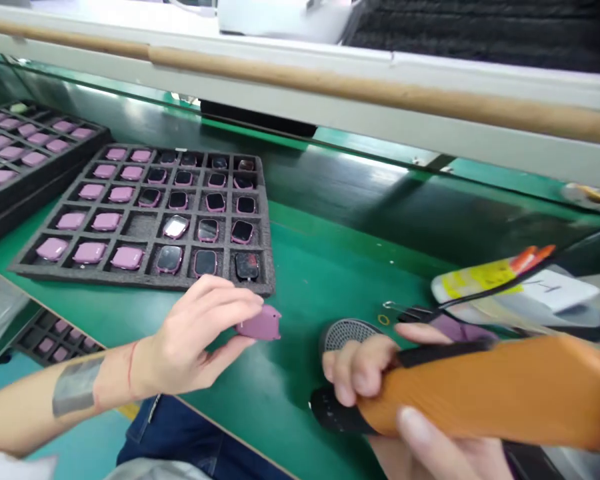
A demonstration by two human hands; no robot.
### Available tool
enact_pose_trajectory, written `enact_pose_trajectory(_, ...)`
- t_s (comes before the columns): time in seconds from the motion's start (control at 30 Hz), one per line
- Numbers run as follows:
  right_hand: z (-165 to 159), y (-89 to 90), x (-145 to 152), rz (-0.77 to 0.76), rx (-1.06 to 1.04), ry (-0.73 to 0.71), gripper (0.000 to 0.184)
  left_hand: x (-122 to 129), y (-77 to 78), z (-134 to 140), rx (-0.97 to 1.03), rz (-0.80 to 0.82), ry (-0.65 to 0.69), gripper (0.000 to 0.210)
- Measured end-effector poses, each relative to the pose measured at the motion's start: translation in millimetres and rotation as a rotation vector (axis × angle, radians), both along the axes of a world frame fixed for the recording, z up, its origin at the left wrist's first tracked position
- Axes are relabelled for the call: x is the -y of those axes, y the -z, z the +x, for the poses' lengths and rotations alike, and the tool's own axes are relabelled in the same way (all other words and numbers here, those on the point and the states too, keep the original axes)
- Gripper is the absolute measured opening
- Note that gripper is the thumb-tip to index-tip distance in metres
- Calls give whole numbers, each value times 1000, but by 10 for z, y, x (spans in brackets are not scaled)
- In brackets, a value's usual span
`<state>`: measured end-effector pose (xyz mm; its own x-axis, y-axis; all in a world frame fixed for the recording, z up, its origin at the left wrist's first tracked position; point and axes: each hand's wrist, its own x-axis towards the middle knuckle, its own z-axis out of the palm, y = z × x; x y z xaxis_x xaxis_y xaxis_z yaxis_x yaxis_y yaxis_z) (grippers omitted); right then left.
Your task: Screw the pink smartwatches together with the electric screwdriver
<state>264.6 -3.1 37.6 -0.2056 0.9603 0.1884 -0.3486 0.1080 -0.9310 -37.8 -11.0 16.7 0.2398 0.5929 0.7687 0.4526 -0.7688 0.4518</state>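
Observation:
Between the thumb and fingers of my left hand (195,337) is a purple watch case (261,323), held just off the front right corner of a dark foam tray (145,279). That tray's cells hold several purple watch cases, some with dark screens facing up. My right hand (380,373) wraps around a thick orange-and-black handheld tool (485,393); it is blurred, and I cannot make out its exact kind. The tool's black end points left. A round grey piece with a grille (353,333) stands behind my right fingers, partly covered.
Another foam tray of purple cases (40,175) rests at the left. On the right are a white-and-yellow bottle (473,283), a black cable (505,287), a white paper (560,291) and a small yellow ring (383,320). A shelf edge (300,80) crosses above the green bench (305,267).

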Motion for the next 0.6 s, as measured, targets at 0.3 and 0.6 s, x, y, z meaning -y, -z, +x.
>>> enact_pose_trajectory(0.3, 290, 213, -131, 115, 324, 143, 46, 303, 143, 21, -5, 19, -94, 84)
enact_pose_trajectory(0.6, 510, 371, -157, 54, 407, 183, 90, 302, 172, -56, -32, -10, -82, 91)
